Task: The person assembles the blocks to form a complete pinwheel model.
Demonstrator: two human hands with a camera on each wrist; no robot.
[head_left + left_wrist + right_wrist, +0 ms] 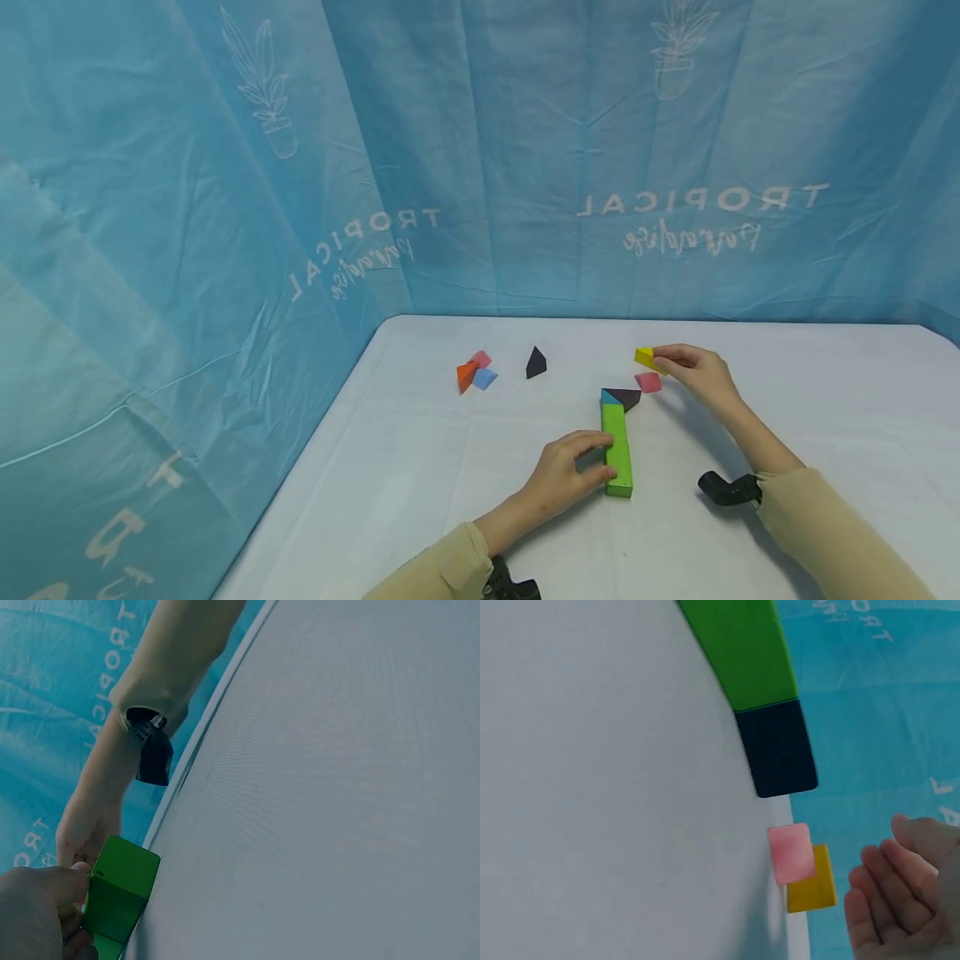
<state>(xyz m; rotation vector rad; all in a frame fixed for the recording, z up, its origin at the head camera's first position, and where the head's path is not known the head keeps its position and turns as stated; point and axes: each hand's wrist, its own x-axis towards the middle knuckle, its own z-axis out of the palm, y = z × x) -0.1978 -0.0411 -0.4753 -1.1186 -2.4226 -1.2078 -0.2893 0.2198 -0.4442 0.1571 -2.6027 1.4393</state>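
In the head view my left hand [564,477] touches the left side of a row of green blocks [618,454], thumb and fingertips spread along it. The left wrist view shows that thumb at the edge of a green block [124,874]. A small teal block [610,398] and a black triangular block [624,397] adjoin the row's far end. My right hand [697,373] is beside a yellow block [645,358], its fingertips overlapping it in the head view. In the right wrist view the hand [900,892] has relaxed fingers, with a gap to the yellow block [821,889]. A pink block [648,382] lies close by.
At the far left of the white table [420,450] are an orange block [466,377], a pink block [481,358] and a blue block [485,378], grouped together. A black block [536,362] stands to their right. Blue printed cloth [510,167] rises behind the table.
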